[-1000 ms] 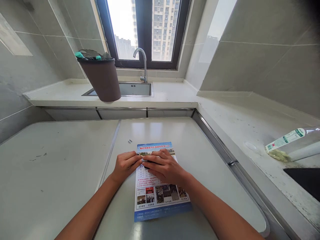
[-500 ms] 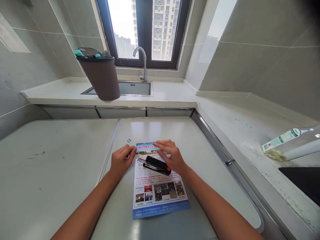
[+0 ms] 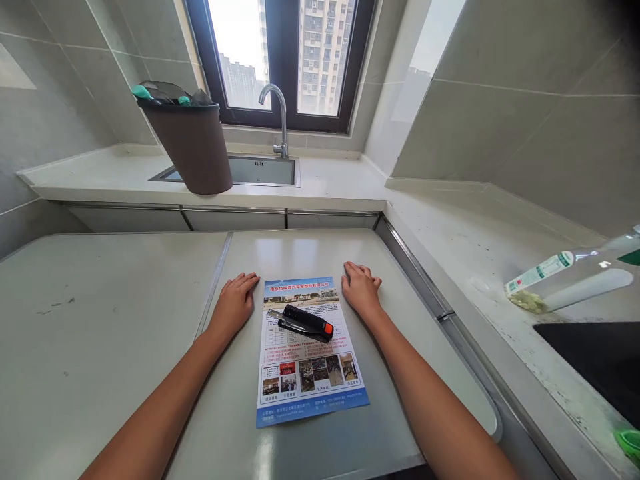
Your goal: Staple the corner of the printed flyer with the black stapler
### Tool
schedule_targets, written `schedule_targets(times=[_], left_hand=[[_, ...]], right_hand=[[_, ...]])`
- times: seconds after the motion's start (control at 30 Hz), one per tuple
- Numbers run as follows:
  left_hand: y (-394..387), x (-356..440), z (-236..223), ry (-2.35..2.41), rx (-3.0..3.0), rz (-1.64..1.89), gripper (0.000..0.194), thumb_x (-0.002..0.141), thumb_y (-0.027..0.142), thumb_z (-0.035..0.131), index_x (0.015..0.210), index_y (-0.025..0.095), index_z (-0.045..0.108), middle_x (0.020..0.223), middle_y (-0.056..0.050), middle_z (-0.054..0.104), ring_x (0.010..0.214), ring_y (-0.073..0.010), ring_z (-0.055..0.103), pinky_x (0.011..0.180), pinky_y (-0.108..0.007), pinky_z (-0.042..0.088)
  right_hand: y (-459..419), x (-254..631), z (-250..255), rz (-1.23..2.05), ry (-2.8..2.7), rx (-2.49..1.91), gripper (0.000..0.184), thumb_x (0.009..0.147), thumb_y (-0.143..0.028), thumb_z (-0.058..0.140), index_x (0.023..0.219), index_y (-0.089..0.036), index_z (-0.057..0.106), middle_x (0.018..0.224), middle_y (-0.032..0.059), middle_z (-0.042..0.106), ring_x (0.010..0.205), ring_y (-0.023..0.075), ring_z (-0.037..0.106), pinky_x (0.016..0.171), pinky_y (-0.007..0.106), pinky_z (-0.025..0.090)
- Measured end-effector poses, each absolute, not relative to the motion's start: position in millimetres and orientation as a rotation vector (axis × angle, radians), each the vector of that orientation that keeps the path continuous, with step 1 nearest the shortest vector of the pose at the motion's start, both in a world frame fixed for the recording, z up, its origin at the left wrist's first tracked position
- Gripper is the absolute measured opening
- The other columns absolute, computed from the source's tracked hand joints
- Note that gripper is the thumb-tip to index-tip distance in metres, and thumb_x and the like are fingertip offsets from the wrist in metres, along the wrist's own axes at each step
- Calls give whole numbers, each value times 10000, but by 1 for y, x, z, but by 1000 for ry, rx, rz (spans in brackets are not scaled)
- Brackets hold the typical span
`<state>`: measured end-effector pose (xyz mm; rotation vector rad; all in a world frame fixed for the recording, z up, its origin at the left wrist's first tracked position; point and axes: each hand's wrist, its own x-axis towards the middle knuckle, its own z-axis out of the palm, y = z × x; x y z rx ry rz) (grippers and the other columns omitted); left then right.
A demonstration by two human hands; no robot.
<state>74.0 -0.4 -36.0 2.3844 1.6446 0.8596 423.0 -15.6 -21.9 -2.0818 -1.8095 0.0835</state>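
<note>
A printed flyer [image 3: 310, 393] with a blue bottom band and small photos lies flat on the white tabletop. On top of it rests a black stapler [image 3: 305, 323] with an orange-red end, its metal part showing at the left; no hand touches it. My left hand [image 3: 235, 300] lies on the table just left of the flyer's upper corner, fingers stretched out and nothing held. To the right of the flyer, my right hand [image 3: 361, 287] rests on the table with loosely bent fingers, also holding nothing.
Behind the table, a brown bin [image 3: 193, 150] stands on the counter [image 3: 340, 177], partly over the sink [image 3: 265, 172] with its faucet [image 3: 283, 123]. A clear plastic bottle [image 3: 575, 277] lies on the right counter, near a black panel [image 3: 595, 360] and a green object [image 3: 629, 443].
Both hands have moved off the flyer's upper part to either side of it. The two small metal pieces beyond my left hand no longer show. The view has shifted slightly.
</note>
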Motion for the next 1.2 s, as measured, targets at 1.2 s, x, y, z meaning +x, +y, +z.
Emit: schedule_targets(times=[1.2], left_hand=[[-11, 83, -12, 1486, 2305, 872, 210, 1035, 323, 431, 991, 206, 600, 1002, -64, 679, 864, -216, 623, 777, -341, 469]], right_hand=[[-25, 393, -11, 352, -1878, -1136, 367, 1062, -419, 451, 867, -236, 702, 804, 45, 578, 845, 223, 526, 803, 382, 466]])
